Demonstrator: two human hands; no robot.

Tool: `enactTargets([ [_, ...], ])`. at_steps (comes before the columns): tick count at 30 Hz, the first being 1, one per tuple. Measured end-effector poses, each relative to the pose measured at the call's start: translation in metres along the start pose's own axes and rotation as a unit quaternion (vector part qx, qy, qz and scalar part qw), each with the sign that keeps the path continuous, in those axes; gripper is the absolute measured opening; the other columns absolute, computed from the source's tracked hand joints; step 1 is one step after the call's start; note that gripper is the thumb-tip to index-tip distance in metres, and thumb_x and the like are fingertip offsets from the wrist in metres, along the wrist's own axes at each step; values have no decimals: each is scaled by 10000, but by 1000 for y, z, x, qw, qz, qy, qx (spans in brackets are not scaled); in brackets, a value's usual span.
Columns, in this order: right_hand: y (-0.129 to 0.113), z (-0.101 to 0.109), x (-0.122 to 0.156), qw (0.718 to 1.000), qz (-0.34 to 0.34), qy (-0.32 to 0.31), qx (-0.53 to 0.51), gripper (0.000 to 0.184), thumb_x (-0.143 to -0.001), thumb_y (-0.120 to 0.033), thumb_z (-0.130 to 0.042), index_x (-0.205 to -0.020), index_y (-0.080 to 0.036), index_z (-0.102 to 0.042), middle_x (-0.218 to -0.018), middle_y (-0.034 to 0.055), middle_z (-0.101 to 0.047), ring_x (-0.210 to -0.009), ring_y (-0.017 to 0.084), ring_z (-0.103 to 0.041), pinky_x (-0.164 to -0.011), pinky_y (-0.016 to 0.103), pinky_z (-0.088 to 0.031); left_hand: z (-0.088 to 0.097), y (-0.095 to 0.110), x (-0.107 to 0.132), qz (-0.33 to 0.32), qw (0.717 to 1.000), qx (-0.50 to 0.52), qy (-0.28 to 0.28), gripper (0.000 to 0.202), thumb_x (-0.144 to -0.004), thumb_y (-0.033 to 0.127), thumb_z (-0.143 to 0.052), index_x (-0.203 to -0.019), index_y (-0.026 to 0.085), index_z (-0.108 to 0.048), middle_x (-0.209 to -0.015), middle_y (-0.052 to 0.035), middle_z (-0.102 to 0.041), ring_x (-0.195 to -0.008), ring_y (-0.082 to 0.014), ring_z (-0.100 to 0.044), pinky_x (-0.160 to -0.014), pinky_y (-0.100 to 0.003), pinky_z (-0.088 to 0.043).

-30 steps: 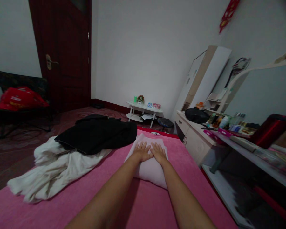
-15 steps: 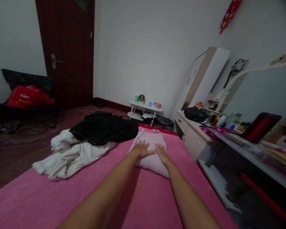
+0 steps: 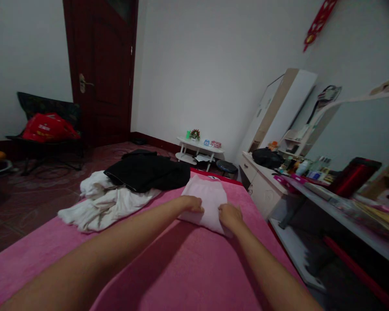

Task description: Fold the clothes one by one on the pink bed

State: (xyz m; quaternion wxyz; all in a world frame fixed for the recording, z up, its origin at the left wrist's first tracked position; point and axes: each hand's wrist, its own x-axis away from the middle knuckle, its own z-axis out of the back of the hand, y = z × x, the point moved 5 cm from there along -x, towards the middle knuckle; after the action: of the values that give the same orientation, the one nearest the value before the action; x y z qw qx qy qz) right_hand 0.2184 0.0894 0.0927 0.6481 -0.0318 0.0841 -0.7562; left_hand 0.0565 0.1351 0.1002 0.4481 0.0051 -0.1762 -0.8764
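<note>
A pale pinkish-white folded piece of cloth (image 3: 207,196), perhaps a garment, lies as a flat, soft bundle on the pink bed cover (image 3: 188,268). At its left side, my left hand (image 3: 192,204) is closed with curled fingers on the fabric. My right hand (image 3: 230,216) grips the right edge, its fingers bent around it. Some fingertips of both hands are hidden. To the left of the bundle lie a black garment (image 3: 152,170) and a crumpled white garment (image 3: 106,205), the black one partly on top.
A dresser (image 3: 262,181) and a cluttered grey shelf (image 3: 330,211) with a red cylinder (image 3: 356,179) run along the right. Beyond the bed stand a small white table (image 3: 201,146) and a round stool (image 3: 227,166). A chair holds a red bag (image 3: 50,127) at left.
My hands lay flat with spread fingers on the folded cloth; now they have moved to its sides and curled closed on it. The view has shifted slightly left.
</note>
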Motion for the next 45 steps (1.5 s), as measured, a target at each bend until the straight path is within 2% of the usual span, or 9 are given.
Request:
enactTargets([
  [3,-26,8,-9,999,28,40,-5,466,-929,-300,-331,-1320,-171,-551,-1402,124,-505,-1324,264,-408,-1131,411,-175,18,7,-13,12,999,-21,24,497,-797,443,-548,-1173,133,-647,-1202,-186,-636,-1120,-353,-588,-931,-432,-464],
  [6,-43,0,-27,998,46,50,-12,507,-954,-328,-275,-1435,-222,-394,-1544,52,-296,-1424,217,-227,-1141,425,-156,26,7,-25,10,995,-37,92,488,-884,389,-411,-1270,139,-573,-1336,-196,-534,-1233,-344,-500,-1004,-475,-399],
  [10,-40,-21,-61,1000,18,-11,-10,529,-959,-415,-279,-1461,-262,-342,-1572,85,-209,-1442,276,-163,-1104,548,-159,12,-14,-45,-13,989,-51,137,516,-923,408,-348,-1402,236,-436,-1536,-117,-287,-1419,-323,-222,-1127,-557,-156],
  [13,-31,-30,-89,999,22,-34,-4,560,-945,-472,-308,-1481,-312,-285,-1584,68,-167,-1449,290,-120,-1105,573,-107,-3,-36,-67,-10,989,-43,142,560,-937,492,-285,-1460,300,-332,-1570,-86,-202,-1441,-320,-149,-1112,-617,-87],
  [17,-23,-42,-124,998,26,-52,6,587,-946,-520,-268,-1501,-345,-193,-1589,23,-154,-1458,260,-71,-1124,546,-37,-8,-56,-97,3,985,-26,168,577,-939,499,-263,-1486,316,-263,-1594,-40,-110,-1461,-282,-14,-1123,-595,13],
  [25,-5,-51,-163,999,-29,-20,14,644,-924,-615,-178,-1465,-298,-324,-1562,33,-251,-1439,301,-126,-1113,583,-28,-10,-76,-124,31,985,19,166,603,-908,590,-280,-1457,341,-307,-1588,16,-147,-1451,-314,-43,-1131,-558,-154],
  [35,12,-50,-122,999,-35,-14,-4,567,-961,-536,-161,-1489,-344,-246,-1588,-37,-154,-1463,224,-28,-1139,499,-156,-15,-76,-89,-3,990,57,130,700,-919,579,-280,-1505,200,-214,-1596,-45,-24,-1460,-255,28,-1177,-427,-50],
  [40,29,-58,-86,999,1,-19,-44,549,-973,-462,-165,-1500,-319,-228,-1593,-60,-99,-1463,208,41,-1158,470,-176,-25,-85,-41,-22,990,103,96,687,-943,559,-264,-1509,172,-215,-1584,-58,26,-1458,-201,-58,-1169,-318,-144],
  [45,32,-58,-46,995,28,-11,-96,603,-956,-429,-142,-1479,-190,-323,-1560,-5,-249,-1460,177,-77,-1194,376,-128,-34,-86,13,-16,977,180,112,625,-969,547,-196,-1502,226,-253,-1584,-27,-36,-1454,-174,-98,-1174,-316,-130],
])
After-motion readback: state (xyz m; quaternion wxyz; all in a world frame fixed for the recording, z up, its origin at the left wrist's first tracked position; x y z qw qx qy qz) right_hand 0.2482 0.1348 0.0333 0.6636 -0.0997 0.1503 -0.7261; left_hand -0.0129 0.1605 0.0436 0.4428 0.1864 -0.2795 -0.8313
